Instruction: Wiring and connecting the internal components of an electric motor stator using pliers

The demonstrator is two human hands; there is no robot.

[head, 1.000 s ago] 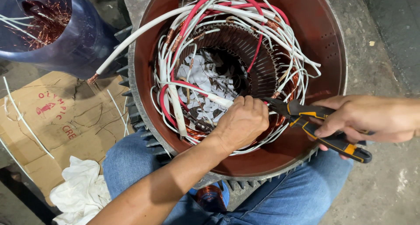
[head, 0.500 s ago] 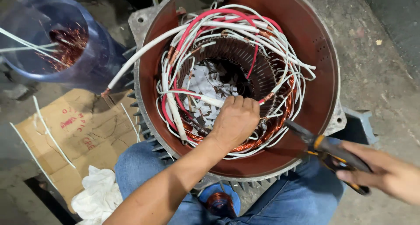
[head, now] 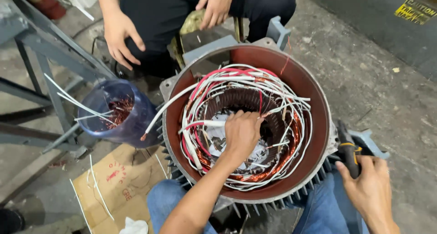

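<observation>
A large motor stator (head: 314, 102) with a reddish-brown housing stands open between my knees. Inside it run copper windings (head: 282, 159) and looped white and red sleeved leads (head: 227, 77). My left hand (head: 242, 133) reaches into the bore, its fingers closed around the wires near the centre. My right hand (head: 371, 191) is off to the right, outside the housing rim, and grips black-and-yellow pliers (head: 348, 147) that point upward.
A blue bucket (head: 116, 113) with copper scrap and white sleeving stands to the left. Flattened cardboard (head: 118, 184) and a white rag (head: 134, 226) lie on the floor. Another person sits behind the stator, hands (head: 119, 34) on their knees. A grey metal frame (head: 41, 75) stands far left.
My right hand drew the pliers out of the windings and away to the right of the housing. My left hand stayed on the wires. The view tilted up and now takes in the other person.
</observation>
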